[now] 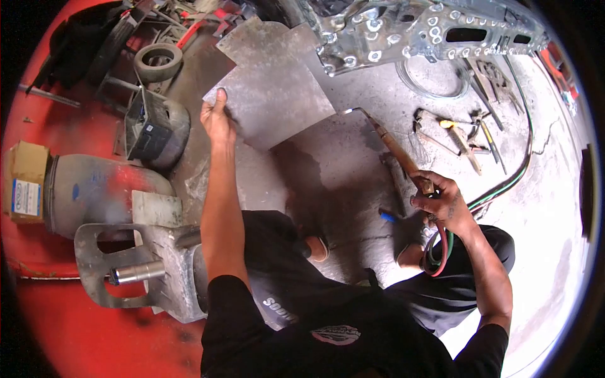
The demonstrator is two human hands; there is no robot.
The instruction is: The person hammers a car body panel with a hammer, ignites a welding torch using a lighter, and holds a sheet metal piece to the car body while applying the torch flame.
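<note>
A flat grey metal sheet (277, 94) with an irregular upper edge is held up at the centre left. My left hand (218, 118) grips its left corner, thumb on top and the other fingers mostly hidden beneath. In my right hand (441, 198) is a gas torch (394, 146), its fingers wrapped round the handle. The torch's bent tip points left, with a small bright spot close to the sheet's right corner. Red and green hoses (439, 258) hang from the torch below my right hand.
A welded metal frame (384, 38) spans the top right. Coiled wire (463, 85), a yellow-handled tool (463, 145) and other tools lie on the floor. At left are a tyre (157, 62), a black box (146, 129), a cylinder (101, 192) and a metal fixture (173, 268).
</note>
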